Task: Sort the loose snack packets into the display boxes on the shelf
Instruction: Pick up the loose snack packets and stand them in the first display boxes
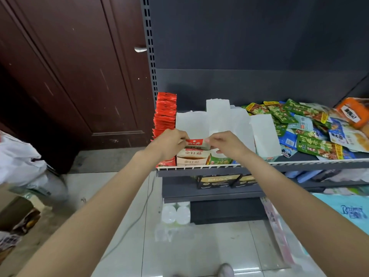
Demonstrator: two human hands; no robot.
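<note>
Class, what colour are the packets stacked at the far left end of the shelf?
Red: the stacked packets beside the white display boxes, clearest in the head view.

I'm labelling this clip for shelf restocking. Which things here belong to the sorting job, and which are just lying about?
Part of the job:
- red-topped snack packet, pinched by left hand and right hand
- beige display box beneath it
- row of red packets
- heap of loose green and blue packets
- white box flaps

Just lying about:
- white plastic bag
- brown door
- white bottles
</note>
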